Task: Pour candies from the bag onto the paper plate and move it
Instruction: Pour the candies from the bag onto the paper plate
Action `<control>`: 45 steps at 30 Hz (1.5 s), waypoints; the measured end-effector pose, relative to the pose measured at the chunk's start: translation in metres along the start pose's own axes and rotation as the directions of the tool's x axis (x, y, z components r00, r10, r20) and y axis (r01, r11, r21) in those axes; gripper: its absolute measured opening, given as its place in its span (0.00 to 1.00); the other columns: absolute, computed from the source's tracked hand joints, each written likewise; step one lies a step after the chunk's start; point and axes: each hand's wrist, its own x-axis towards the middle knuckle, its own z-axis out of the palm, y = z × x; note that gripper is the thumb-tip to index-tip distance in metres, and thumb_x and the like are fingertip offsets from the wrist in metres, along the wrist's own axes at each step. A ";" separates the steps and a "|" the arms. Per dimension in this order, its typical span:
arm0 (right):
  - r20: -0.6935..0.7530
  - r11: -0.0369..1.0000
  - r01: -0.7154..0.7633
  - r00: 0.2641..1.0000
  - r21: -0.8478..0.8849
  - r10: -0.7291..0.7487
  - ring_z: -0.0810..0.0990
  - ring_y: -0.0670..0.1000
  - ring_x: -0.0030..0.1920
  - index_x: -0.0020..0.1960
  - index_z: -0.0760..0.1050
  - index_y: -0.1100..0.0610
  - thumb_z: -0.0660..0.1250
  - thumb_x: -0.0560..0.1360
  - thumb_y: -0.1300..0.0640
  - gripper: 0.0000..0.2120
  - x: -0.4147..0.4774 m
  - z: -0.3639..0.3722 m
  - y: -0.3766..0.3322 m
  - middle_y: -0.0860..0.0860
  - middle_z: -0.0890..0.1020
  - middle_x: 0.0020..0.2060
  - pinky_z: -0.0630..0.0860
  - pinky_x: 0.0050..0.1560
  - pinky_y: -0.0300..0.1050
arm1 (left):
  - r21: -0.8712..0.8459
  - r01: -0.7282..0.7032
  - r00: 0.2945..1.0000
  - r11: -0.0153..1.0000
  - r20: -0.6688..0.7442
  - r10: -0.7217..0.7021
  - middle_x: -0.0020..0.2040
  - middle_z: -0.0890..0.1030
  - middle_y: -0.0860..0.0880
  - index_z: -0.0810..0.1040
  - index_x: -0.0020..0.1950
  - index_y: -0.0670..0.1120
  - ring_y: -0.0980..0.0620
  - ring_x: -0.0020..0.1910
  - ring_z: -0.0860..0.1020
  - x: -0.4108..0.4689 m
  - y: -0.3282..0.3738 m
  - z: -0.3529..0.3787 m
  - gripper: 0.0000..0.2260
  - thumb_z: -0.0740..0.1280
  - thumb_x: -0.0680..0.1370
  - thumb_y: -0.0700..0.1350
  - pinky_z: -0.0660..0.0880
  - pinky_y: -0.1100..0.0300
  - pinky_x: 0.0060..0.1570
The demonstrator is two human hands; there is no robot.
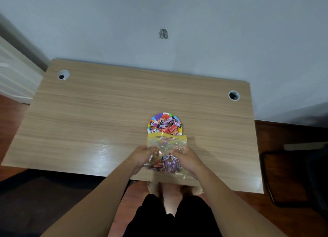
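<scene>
Spanning most of the view, the wooden desk (88,121) carries a clear bag (166,144) with its yellow mouth at the paper plate (157,116). Left hand (143,157) and right hand (188,159) pinch its sides, closed. Candies (166,126) fill the plate.

One paper plate (156,117) is seen on one wooden table (106,112), and one clear bag (166,144) is held by two hands, the left hand (143,156) and the right hand (186,158). Two cable holes are counted in the tabletop, the left hole (63,75) and the right hole (234,95). The candies (166,126) on the plate are heaped (too overlapped for a count).
</scene>
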 end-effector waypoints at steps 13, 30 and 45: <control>0.000 0.999 -0.009 1.000 -0.033 0.009 0.86 0.50 0.57 0.60 0.83 0.53 0.76 0.75 0.45 0.18 -0.003 -0.003 0.002 0.49 0.88 0.58 0.82 0.53 0.52 | 0.056 -0.008 1.000 0.998 0.004 0.008 0.57 0.89 0.44 0.87 0.59 0.43 0.41 0.56 0.85 -0.004 -0.004 -0.003 0.16 0.74 0.79 0.53 0.79 0.51 0.56; 0.102 0.990 0.050 0.993 0.135 -0.064 0.89 0.45 0.54 0.58 0.89 0.53 0.78 0.77 0.47 0.14 -0.019 0.011 -0.025 0.48 0.91 0.54 0.82 0.44 0.37 | -0.192 -0.374 0.926 0.907 -0.134 0.354 0.49 0.89 0.52 0.82 0.57 0.45 0.55 0.50 0.86 -0.037 0.017 -0.032 0.10 0.70 0.84 0.51 0.81 0.58 0.49; 0.132 0.966 0.224 0.962 0.130 -0.241 0.91 0.56 0.53 0.59 0.87 0.60 0.75 0.80 0.56 0.11 -0.032 -0.010 -0.094 0.55 0.87 0.50 0.88 0.52 0.48 | -0.010 -0.543 0.839 0.840 -0.048 0.542 0.49 0.85 0.36 0.82 0.60 0.31 0.40 0.51 0.83 -0.053 0.055 -0.087 0.11 0.74 0.80 0.35 0.82 0.45 0.61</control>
